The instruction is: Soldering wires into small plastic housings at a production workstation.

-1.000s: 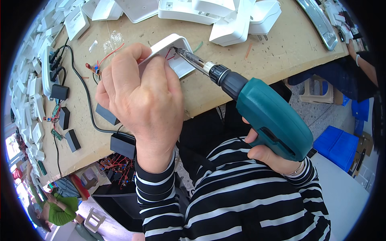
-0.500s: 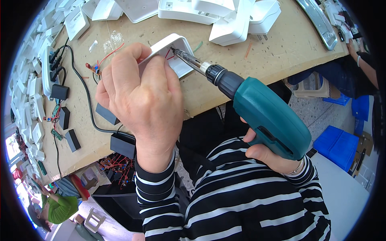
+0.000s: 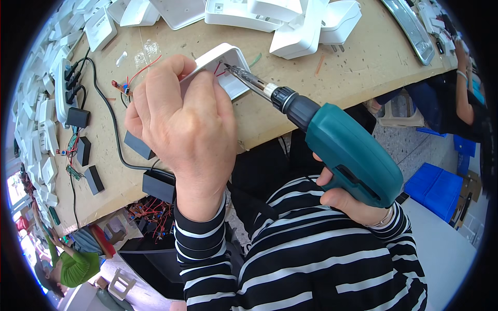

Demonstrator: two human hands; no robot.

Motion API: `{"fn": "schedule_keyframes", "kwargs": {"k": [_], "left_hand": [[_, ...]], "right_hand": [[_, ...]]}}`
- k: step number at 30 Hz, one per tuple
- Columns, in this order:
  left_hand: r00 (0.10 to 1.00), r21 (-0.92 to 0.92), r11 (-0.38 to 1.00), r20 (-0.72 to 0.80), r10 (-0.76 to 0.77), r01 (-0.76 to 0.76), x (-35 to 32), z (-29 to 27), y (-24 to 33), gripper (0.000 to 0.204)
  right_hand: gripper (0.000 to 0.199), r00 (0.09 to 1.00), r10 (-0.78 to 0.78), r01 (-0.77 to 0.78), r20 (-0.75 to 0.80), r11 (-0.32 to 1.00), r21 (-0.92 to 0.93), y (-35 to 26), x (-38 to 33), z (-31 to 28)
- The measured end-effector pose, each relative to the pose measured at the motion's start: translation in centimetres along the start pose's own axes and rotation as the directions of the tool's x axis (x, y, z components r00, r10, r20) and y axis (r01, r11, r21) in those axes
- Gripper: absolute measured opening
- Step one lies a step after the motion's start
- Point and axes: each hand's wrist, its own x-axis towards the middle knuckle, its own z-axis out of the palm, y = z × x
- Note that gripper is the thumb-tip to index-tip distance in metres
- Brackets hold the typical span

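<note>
My left hand point(image 3: 184, 119) is closed on a white plastic housing point(image 3: 224, 52), its fingers reaching over the open side and hiding much of the inside. Thin red wires point(image 3: 220, 70) show inside the housing. My right hand point(image 3: 342, 199) grips a teal electric screwdriver point(image 3: 355, 155) by its handle. The tool slants up and left, so that its slim metal bit point(image 3: 241, 75) reaches into the housing near the wires. Whether the tip touches anything in there, I cannot tell.
White housings point(image 3: 301, 36) are piled along the far side and the left. Beside my left hand lie a small circuit board point(image 3: 122, 87), a power strip point(image 3: 65, 93) with black cables and several black blocks point(image 3: 83, 151). A bin point(image 3: 150, 264) stands below the table edge. Other people point(image 3: 78, 267) sit nearby.
The screwdriver has drawn back slightly to the lower right, its bit shifting off the spot in the housing where it was. My left hand and the housing have hardly moved.
</note>
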Motion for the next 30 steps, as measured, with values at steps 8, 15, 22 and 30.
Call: {"fn": "schedule_keyframes", "kwargs": {"k": [8,15,22,30], "left_hand": [[1.0,-0.012,1.0,0.011,-0.009,0.009,0.0,-0.1,-0.1,0.007],[1.0,-0.04,0.999,-0.022,-0.007,0.006,-0.1,0.2,0.1,0.005],[1.0,-0.037,0.999,-0.018,0.002,-0.002,-0.1,0.1,0.1,0.004],[1.0,-0.026,1.0,-0.007,-0.007,0.007,-0.1,-0.1,0.1,0.004]], "right_hand": [[0.071,0.998,-0.061,0.061,-0.002,0.998,0.001,0.4,-1.5,-1.3],[0.069,0.977,-0.135,0.154,0.165,0.982,-0.108,-0.1,-1.4,-2.8],[0.074,0.99,-0.116,0.118,0.074,0.993,-0.024,0.5,-1.6,-2.3],[0.07,0.997,-0.075,0.075,0.009,0.995,-0.063,0.8,-1.8,-1.5]]}}
